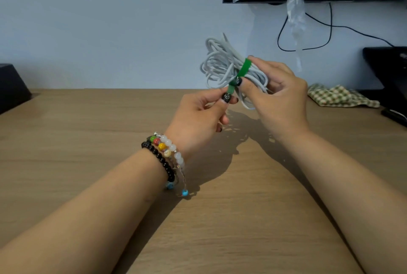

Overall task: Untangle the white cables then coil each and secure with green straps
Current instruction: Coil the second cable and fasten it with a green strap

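Observation:
A coiled bundle of white cable (217,64) is held in the air above the wooden table (110,130). A green strap (243,69) wraps around the middle of the coil. My right hand (277,95) grips the coil at the strap, thumb pressed on it. My left hand (202,117), with bead bracelets on the wrist, pinches the strap's free lower end between thumb and forefinger. One loop of cable hangs below the right hand.
A checked cloth (339,95) lies at the right of the table beside black equipment (389,69). A dark box (11,86) stands at the left edge. A black screen with clear plastic film (297,9) and dangling black wires hangs on the wall.

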Action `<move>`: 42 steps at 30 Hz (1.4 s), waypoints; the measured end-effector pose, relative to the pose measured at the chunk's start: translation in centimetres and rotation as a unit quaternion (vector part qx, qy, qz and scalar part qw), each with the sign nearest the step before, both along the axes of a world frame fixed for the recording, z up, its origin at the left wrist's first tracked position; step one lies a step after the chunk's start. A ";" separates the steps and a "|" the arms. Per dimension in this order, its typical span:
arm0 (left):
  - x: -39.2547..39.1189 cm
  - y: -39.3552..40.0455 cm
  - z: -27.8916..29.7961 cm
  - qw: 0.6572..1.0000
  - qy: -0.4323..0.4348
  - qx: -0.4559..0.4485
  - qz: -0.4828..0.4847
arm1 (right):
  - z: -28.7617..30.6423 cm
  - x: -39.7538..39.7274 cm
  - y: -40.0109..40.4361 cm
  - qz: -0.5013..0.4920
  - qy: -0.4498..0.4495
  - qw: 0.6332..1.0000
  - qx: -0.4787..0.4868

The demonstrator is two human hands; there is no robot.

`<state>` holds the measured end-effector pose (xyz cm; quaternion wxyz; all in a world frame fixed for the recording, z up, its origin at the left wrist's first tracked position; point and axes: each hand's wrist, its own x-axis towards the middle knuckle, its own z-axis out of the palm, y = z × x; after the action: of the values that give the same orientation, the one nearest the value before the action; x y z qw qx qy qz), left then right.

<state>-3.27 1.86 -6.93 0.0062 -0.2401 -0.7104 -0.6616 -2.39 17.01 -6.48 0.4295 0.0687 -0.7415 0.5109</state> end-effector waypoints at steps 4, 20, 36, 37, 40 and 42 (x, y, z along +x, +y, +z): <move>0.1 -0.2 0.0 1.000 0.023 -0.009 0.004 | 0.7 0.4 -0.6 0.134 -0.061 0.971 -0.190; -0.1 -0.1 0.0 0.998 0.017 -0.054 0.031 | 0.0 0.0 -0.1 0.188 -0.179 0.935 -0.242; 0.1 0.3 -0.2 0.997 -0.019 -0.051 0.050 | -1.2 -0.9 -1.0 0.051 -0.111 0.981 -0.153; 0.1 0.3 -0.1 0.998 -0.044 -0.028 0.047 | -1.2 -0.8 -1.0 0.045 -0.103 0.985 -0.135; 0.1 0.3 0.1 0.993 -0.103 0.025 0.041 | -1.0 -0.7 -0.9 0.041 -0.079 0.992 -0.094; 0.1 0.2 0.2 0.992 -0.113 0.043 0.036 | -0.8 -0.5 -0.9 0.047 -0.067 0.994 -0.076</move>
<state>-3.17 2.05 -6.76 -0.0397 -0.1377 -0.6859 -0.7134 -2.91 16.06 -7.26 0.3580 0.0360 -0.7234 0.5893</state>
